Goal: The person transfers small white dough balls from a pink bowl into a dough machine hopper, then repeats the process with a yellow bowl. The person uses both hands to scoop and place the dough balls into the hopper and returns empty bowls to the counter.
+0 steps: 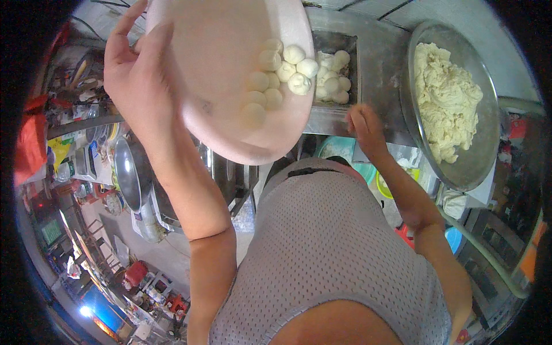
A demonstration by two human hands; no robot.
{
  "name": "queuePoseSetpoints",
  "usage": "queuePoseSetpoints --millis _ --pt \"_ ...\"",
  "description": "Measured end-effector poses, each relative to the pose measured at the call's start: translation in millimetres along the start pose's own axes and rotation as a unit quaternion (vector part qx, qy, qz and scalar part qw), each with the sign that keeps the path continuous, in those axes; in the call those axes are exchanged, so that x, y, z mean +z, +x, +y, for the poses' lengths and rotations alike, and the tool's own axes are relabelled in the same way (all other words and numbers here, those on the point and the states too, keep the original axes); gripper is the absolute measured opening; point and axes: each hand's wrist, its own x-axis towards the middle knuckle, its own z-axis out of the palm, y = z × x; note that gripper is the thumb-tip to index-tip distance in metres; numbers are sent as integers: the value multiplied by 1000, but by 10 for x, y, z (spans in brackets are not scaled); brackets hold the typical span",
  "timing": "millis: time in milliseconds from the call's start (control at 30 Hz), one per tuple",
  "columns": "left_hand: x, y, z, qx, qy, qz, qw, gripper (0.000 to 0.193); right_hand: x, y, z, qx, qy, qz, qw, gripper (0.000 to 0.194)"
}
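My left hand [144,64] grips the left rim of a large pale pink basin [224,133]. The basin appears tilted, its right side lying over the metal counter. Round white dough balls [286,71] are gathered along the basin's right side, some at its rim. Just past that rim, more dough balls [331,84] lie in a dark rectangular recess [352,64] in the counter. My right hand [366,129] is at the counter's front edge, below the recess, with fingers curled and slightly blurred. Nothing shows in it, though its palm is hidden.
A big steel bowl [485,146] of rough dough [446,95] stands on the counter [381,64] at right. Below are a turquoise basin [336,144] and a yellow-green container [381,185]. At left, a dark round pan [129,172] sits near cluttered shelves.
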Motion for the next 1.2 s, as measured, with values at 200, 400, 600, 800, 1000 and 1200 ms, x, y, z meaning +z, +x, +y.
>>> queuePoseSetpoints --millis 200,400,600,800,1000,1200 --pt "52 -41 116 -12 -41 -7 999 42 -350 -882 1105 116 -253 -43 959 30" --pt "70 -18 182 -34 -5 9 999 43 -502 -1400 1905 90 -289 -46 952 25" --pt "33 33 107 -60 2 13 998 45 -495 -794 1007 158 -436 -265 846 32" --pt "-40 48 48 -71 -2 7 997 45 -113 -6 14 48 -264 -137 953 30" --pt "-24 48 61 -53 30 -7 998 43 794 842 -210 -161 -218 -31 962 66" --pt "45 8 101 -48 6 12 999 43 1142 1429 -267 -185 -395 51 898 75"
